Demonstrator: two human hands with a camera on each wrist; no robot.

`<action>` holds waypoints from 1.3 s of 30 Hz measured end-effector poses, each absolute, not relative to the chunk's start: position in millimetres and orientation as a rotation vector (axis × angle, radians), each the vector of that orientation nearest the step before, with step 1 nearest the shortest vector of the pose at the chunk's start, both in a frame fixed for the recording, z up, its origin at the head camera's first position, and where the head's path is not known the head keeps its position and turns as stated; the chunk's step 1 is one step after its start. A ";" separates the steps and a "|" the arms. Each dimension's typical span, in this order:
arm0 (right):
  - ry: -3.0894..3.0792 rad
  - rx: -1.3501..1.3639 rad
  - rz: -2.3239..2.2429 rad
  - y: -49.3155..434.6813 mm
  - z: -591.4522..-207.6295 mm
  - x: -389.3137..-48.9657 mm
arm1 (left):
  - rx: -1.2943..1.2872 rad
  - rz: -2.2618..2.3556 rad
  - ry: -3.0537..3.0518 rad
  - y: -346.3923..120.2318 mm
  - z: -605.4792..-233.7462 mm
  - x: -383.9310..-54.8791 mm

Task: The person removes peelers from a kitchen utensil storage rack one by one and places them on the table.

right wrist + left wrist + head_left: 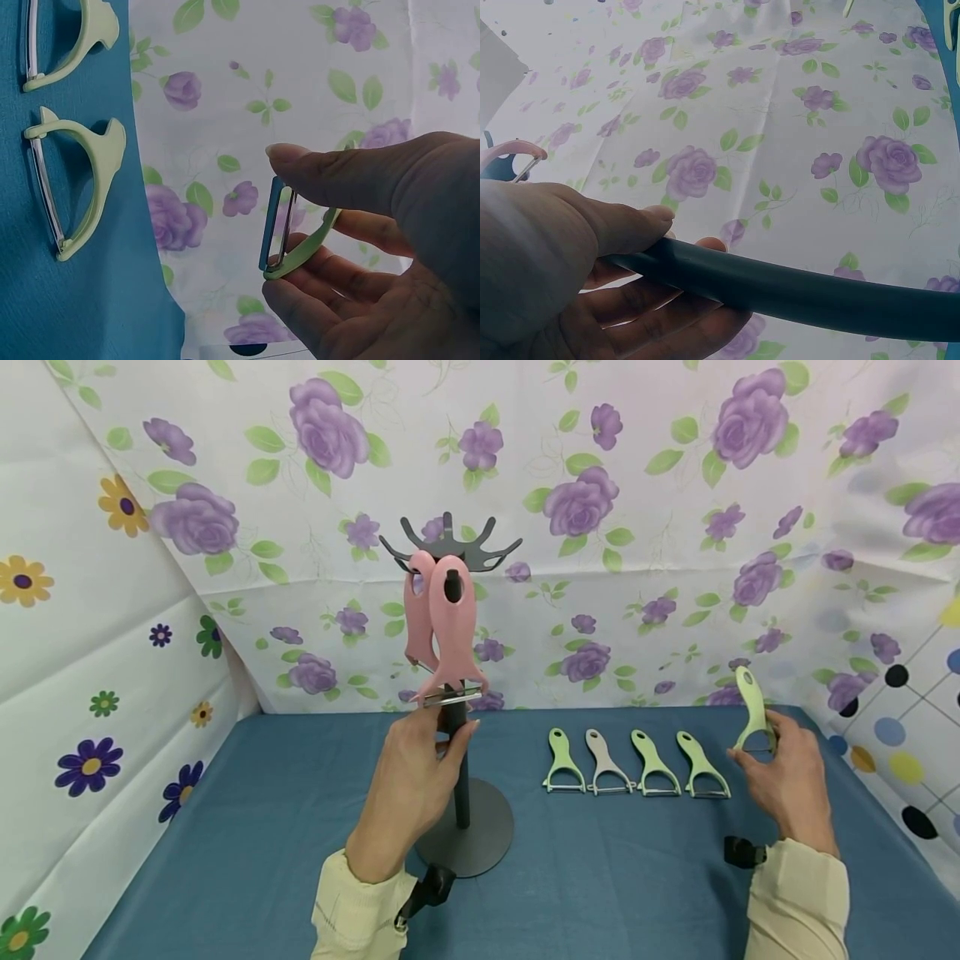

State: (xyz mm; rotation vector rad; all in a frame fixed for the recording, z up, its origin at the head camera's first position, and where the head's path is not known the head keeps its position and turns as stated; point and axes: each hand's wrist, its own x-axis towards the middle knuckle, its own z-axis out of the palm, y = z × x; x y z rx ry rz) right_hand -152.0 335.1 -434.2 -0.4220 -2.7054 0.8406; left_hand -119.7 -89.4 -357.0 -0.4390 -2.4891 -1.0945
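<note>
My left hand [408, 781] grips the dark pole [462, 797] of a utensil stand, thumb and fingers round it; in the left wrist view the pole [802, 292] runs out to the right. Pink peelers [453, 631] hang from the stand's hooks [447, 539], just above that hand. At the far right, my right hand [795, 781] pinches a light green peeler [751, 697] by its blade end, handle pointing up. In the right wrist view, thumb and fingers hold the two sides of this peeler's head [304, 251].
Left of the right hand, several peelers lie in a row on the blue cloth [600, 877], including a green peeler [699, 766] and a pale greyish one [606, 762]. The stand's round base [487, 843] rests on the cloth. A floral sheet [645, 635] rises behind.
</note>
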 end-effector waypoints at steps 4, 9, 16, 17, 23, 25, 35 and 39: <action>-2.701 -0.427 0.835 335.9 -434.7 -151.9 | -0.437 -1.096 -2.488 -89.5 -357.0 -120.0; -2.702 -0.424 0.827 338.3 -435.4 -151.1 | -0.437 -1.099 -2.488 -89.8 -357.1 -120.4; -2.710 -0.403 0.826 340.6 -437.0 -151.6 | -0.436 -1.089 -2.494 -89.9 -356.6 -120.1; -2.713 -0.403 0.823 340.9 -437.3 -151.8 | -0.435 -1.088 -2.494 -89.9 -356.6 -120.0; -2.737 -0.417 0.811 343.7 -440.2 -151.9 | -0.436 -1.093 -2.494 -89.4 -356.7 -119.6; -2.744 -0.420 0.813 345.4 -441.5 -151.7 | -0.436 -1.093 -2.495 -89.4 -356.7 -119.6; -2.788 -0.447 0.831 349.8 -446.0 -152.0 | -0.442 -1.078 -2.490 -89.6 -356.9 -119.1; -2.796 -0.462 0.839 349.6 -447.2 -151.4 | -0.447 -1.076 -2.487 -89.5 -357.2 -119.4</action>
